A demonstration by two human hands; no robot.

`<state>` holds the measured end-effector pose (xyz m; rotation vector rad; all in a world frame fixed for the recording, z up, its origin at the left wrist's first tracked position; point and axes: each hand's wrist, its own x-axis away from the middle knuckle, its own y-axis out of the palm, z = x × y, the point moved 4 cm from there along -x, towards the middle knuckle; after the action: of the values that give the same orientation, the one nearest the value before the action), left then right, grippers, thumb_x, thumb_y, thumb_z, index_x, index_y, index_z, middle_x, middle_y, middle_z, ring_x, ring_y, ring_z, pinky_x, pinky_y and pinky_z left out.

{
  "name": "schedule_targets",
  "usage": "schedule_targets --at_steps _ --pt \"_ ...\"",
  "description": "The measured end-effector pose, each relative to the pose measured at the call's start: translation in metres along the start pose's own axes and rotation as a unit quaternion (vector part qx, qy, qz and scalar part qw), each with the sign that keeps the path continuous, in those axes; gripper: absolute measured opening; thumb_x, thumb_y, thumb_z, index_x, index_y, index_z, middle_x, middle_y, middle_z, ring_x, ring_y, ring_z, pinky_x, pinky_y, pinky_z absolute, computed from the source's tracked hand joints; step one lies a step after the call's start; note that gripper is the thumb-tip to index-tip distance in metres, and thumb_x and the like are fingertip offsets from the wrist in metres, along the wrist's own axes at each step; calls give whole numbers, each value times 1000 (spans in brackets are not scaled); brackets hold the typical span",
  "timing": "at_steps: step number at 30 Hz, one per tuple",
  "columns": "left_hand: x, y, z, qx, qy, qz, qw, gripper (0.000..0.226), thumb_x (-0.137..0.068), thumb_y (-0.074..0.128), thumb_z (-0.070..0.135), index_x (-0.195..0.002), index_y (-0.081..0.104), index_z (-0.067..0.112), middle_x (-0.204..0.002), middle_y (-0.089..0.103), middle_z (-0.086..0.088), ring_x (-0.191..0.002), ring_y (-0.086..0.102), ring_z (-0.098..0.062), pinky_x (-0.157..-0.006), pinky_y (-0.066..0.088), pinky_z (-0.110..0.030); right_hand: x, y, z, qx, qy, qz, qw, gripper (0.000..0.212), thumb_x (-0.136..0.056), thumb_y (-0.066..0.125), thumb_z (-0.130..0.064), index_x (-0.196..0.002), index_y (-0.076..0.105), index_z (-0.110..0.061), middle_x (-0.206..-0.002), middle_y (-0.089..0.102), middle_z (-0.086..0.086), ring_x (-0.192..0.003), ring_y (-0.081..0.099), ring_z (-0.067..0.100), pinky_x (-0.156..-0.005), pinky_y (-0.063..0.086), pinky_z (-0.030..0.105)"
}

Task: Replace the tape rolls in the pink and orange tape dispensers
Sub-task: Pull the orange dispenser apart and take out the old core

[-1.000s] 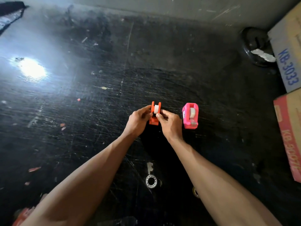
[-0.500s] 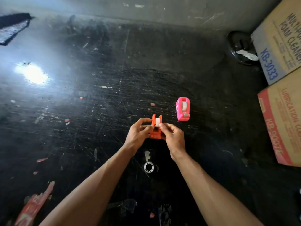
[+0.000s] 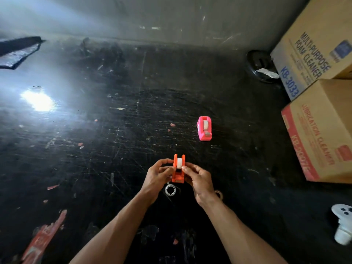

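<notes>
The person holds the orange dispenser up off the desk between both hands. The left hand pinches its left side, fingers curled closed on the body. The right hand closes on the right side, thumb tip at the white tape roll seated between the side walls. Holding it from both sides likely steadies the body while the roll is pressed home or its end is drawn forward. The pink dispenser stands on the desk beyond and to the right, well apart, with a roll visible inside; it appears finished. A white ring, probably a spent core, lies below the hands. Two cardboard boxes sit at the right edge.
</notes>
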<state>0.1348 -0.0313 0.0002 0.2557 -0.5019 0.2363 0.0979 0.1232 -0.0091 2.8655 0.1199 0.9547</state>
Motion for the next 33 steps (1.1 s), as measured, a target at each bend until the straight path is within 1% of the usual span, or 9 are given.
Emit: schedule_targets --at_steps 3,7,11,16,20,26,28,30,33 --pt "2 -2 1 13 0 8 1000 24 -97 63 2 -121 65 7 -102 77 -23 -88 76 -28 -76 63 -35 1 2 1 -1 -1 4 1000 16 -91 75 -7 -107 77 -9 -102 82 17 -100 78 36 -100 59 53" --pt "2 -5 -4 31 -16 32 999 22 -96 65 4 -116 69 10 -101 78 -22 -90 75 -32 -91 60 -50 -1 7 7 -20 -1 4 1000 22 -90 76 -6 -111 76 -3 -104 80 21 -102 76 41 -102 56 58" --pt "2 -6 -6 45 -18 46 998 23 -95 65 4 -117 69 8 -100 78 -22 -91 75 -36 -94 58 -55 -2 8 8 -30 6 3 1000 21 -90 75 -6 -111 76 -2 -103 80 23 -102 76 42 -102 56 58" --pt "1 -5 -6 86 -33 34 995 26 -94 66 4 -120 68 6 -100 78 -22 -91 76 -34 -93 60 -50 -4 9 6 -26 7 6 1000 21 -90 77 -8 -110 77 -4 -101 81 21 -100 77 39 -102 57 57" --pt "2 -3 -8 114 -40 38 992 24 -94 65 2 -118 69 5 -95 78 -20 -85 78 -28 -85 62 -43 -5 9 6 -23 8 11 1000 21 -88 78 -9 -109 78 -5 -100 82 19 -99 78 37 -102 57 56" --pt "-3 -11 -9 124 -50 57 989 25 -92 67 2 -117 69 2 -107 76 -26 -89 74 -32 -85 60 -43 -8 0 6 -29 13 33 999 13 -88 78 -8 -101 81 -8 -97 82 16 -98 78 35 -99 59 53" --pt "-5 -18 -5 101 -47 55 992 24 -92 69 2 -116 70 3 -107 76 -25 -91 72 -31 -88 59 -44 -10 -7 6 -23 12 35 999 11 -88 78 -8 -98 82 -10 -97 83 15 -98 78 33 -99 60 51" --pt "-5 -24 -1 56 -30 57 996 20 -92 70 3 -111 72 7 -104 78 -22 -86 75 -27 -82 61 -39 -13 -12 7 -26 16 38 999 16 -87 78 -7 -103 80 -7 -101 82 17 -102 77 36 -101 58 52" --pt "-9 -38 0 -137 31 107 984 17 -90 75 13 -104 75 22 -95 81 -7 -80 78 -17 -74 65 -35 -15 -13 9 -17 24 39 999 20 -87 79 -8 -107 79 -7 -103 82 15 -106 76 35 -102 58 50"
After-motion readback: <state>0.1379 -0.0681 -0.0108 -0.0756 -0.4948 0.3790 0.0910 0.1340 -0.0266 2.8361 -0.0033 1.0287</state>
